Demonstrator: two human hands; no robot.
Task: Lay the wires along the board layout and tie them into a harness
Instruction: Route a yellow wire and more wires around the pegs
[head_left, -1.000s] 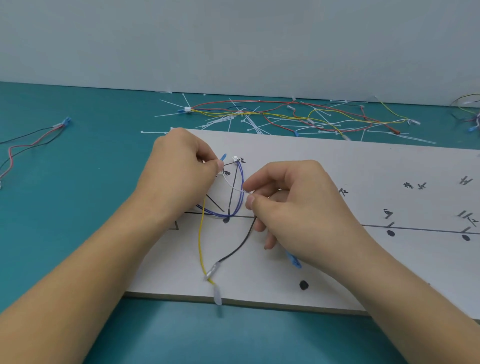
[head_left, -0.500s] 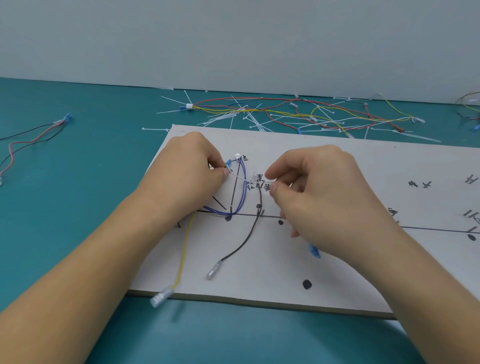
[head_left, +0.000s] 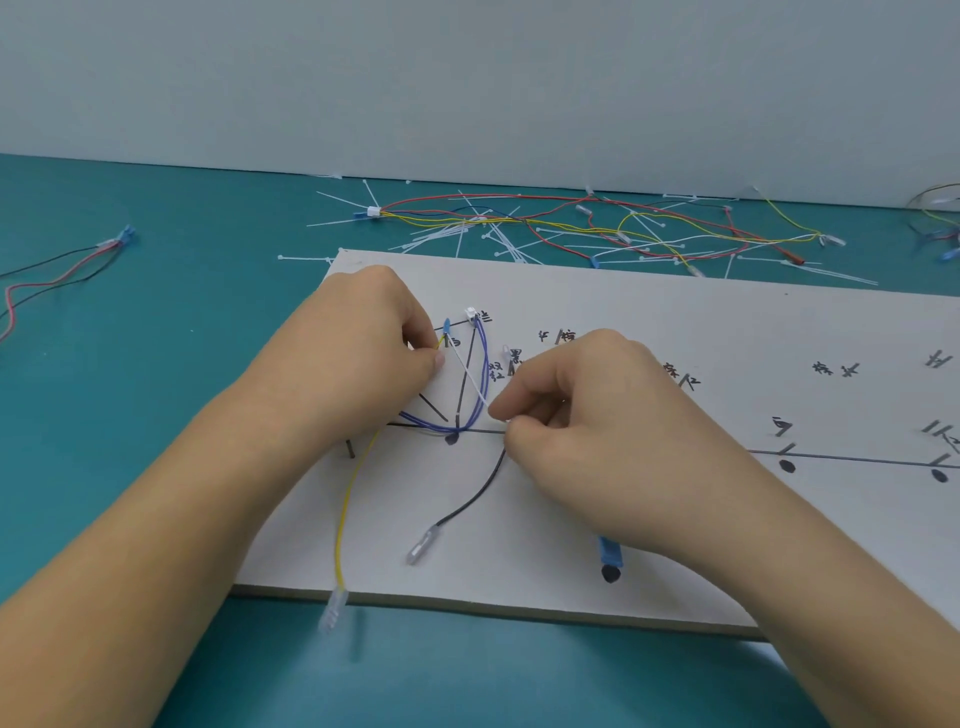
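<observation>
Head view, left hand (head_left: 363, 358): clenched, pinching the yellow wire (head_left: 340, 519) where the white strand (head_left: 470, 376) begins.
Head view, right hand (head_left: 597, 431): pinches the strand's lower end. It has dropped from the written labels to the drawn trunk line.
Strand: stretched level half a second ago, it now slants across the purple loop (head_left: 487, 379).
Wires: on the board (head_left: 675, 322). The yellow terminal hangs past the front edge and the black wire (head_left: 470, 506) runs out from under the right fingers.
Meaning: probably the first tie being drawn round the bundle. The harness is barely begun.
</observation>
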